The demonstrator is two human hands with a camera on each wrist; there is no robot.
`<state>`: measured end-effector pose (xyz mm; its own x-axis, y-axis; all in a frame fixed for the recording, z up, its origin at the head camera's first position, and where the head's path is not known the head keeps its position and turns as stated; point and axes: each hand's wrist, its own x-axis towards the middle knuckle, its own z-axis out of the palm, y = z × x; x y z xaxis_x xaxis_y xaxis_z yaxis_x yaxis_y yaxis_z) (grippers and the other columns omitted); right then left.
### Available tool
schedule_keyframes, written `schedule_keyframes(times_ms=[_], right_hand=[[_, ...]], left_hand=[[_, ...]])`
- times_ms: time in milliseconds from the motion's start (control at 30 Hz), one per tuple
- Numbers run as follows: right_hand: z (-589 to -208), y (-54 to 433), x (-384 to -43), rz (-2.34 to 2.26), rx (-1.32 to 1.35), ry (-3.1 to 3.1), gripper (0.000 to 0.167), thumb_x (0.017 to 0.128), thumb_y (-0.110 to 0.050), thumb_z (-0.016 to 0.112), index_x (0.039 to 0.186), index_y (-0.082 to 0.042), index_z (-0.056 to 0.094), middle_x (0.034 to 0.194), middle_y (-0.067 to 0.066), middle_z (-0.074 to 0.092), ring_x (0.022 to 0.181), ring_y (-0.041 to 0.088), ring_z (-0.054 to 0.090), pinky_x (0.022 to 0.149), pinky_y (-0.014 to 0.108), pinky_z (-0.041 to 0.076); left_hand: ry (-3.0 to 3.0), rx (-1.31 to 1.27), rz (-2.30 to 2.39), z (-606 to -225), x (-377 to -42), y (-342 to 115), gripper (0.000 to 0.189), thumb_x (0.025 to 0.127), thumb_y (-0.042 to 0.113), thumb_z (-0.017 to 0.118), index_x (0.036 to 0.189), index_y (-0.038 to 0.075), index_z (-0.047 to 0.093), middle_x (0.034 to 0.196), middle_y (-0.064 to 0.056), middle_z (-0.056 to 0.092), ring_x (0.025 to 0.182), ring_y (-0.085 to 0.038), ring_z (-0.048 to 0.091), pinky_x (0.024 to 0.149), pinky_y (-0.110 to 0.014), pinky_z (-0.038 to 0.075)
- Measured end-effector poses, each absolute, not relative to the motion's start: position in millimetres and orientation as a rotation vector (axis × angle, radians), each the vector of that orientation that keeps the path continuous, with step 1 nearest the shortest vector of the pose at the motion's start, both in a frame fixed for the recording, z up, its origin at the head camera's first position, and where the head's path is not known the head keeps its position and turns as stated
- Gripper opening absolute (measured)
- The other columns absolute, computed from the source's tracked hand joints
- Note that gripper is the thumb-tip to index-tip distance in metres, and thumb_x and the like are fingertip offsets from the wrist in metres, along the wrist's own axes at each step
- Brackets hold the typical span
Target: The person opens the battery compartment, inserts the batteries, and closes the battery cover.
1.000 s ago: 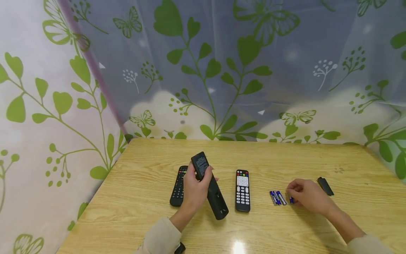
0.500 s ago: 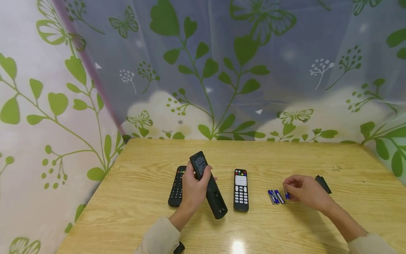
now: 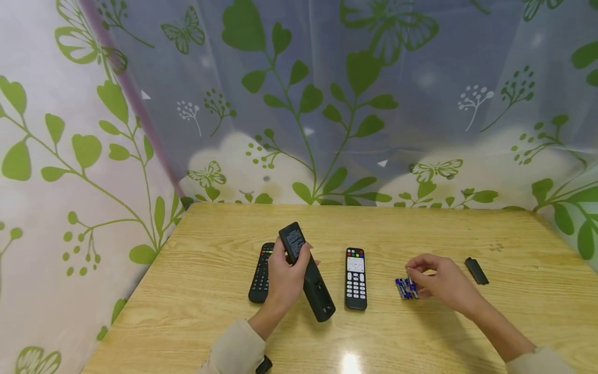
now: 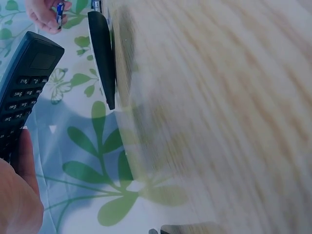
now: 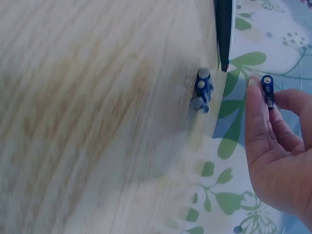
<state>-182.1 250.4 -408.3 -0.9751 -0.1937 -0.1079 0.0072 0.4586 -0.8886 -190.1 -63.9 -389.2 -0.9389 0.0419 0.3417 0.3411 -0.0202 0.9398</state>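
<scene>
My left hand (image 3: 286, 278) grips a black remote control (image 3: 315, 293), back side up and tilted, with its battery compartment uncovered at the lower end. The keys of this remote (image 4: 20, 100) face the left wrist camera. Between the thumb and fingers of my right hand (image 3: 444, 284) is a small blue battery (image 5: 267, 92), raised off the table. Just below that hand, several blue and silver batteries (image 3: 403, 289) lie side by side on the wood. A black battery cover (image 3: 477, 270) lies to the right of this hand.
A black remote with white keys (image 3: 356, 280) lies between the hands. Another black remote (image 3: 258, 278) is partly hidden behind my left hand. A small black object (image 3: 264, 365) shows by the left sleeve. A patterned cloth (image 3: 299, 130) hangs behind the wooden table (image 3: 224, 223).
My right hand has lifted the battery from the table and moved left with it, over the other batteries. The left hand and its remote have stayed nearly still.
</scene>
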Motion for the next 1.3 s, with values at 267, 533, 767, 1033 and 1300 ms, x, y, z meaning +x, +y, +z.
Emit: schedule_keyframes(times_ms=[267,533,767,1033,1300], right_hand=[[-406.2,229.3,-176.0,-1.588,-0.174,2.528,0.035,0.096,-0.017,0.060,0.119,0.008,0.055,0.101,0.017,0.058,0.084,0.027,0.065,0.064,0.035,0.059],[-405.0,210.4,-168.5,-1.627,-0.179,2.501,0.041,0.092,-0.019,0.065,0.122,0.008,0.055,0.095,0.016,0.061,0.080,0.027,0.063,0.066,0.035,0.058],[-403.6,192.8,-159.2,-1.556,-0.282,2.555,0.035,0.092,-0.023,0.065,0.114,0.004,0.062,0.086,0.010,0.065,0.074,0.021,0.063,0.066,0.032,0.056],[-402.6,169.6,-150.1,-1.578,-0.297,2.571,0.033,0.089,-0.021,0.070,0.112,0.001,0.063,0.086,0.006,0.065,0.074,0.018,0.063,0.064,0.030,0.055],[-405.4,142.0,-143.2,-1.661,-0.274,2.547,0.025,0.084,-0.027,0.075,0.096,-0.007,0.067,0.081,0.000,0.066,0.075,0.015,0.063,0.065,0.028,0.056]], left_hand=[[-2.027,-0.401,-2.073,-389.3,-189.8,-63.9,0.027,0.098,0.003,0.051,0.121,-0.008,0.043,0.107,-0.029,0.056,0.079,-0.045,0.066,0.065,-0.031,0.059],[-2.023,-0.406,-2.068,-390.4,-190.1,-62.5,0.027,0.098,0.003,0.052,0.120,-0.009,0.044,0.106,-0.030,0.056,0.077,-0.044,0.066,0.062,-0.031,0.059],[-2.020,-0.387,-2.077,-391.0,-190.0,-62.3,0.029,0.098,0.004,0.052,0.121,-0.010,0.044,0.105,-0.028,0.057,0.077,-0.043,0.066,0.062,-0.030,0.059],[-2.013,-0.370,-2.099,-391.2,-190.7,-61.9,0.027,0.098,0.005,0.053,0.121,-0.006,0.045,0.105,-0.028,0.056,0.077,-0.042,0.067,0.063,-0.032,0.059],[-1.969,-0.387,-2.132,-391.3,-191.9,-62.0,0.026,0.098,0.004,0.052,0.121,-0.007,0.044,0.104,-0.029,0.055,0.076,-0.045,0.066,0.063,-0.033,0.059]])
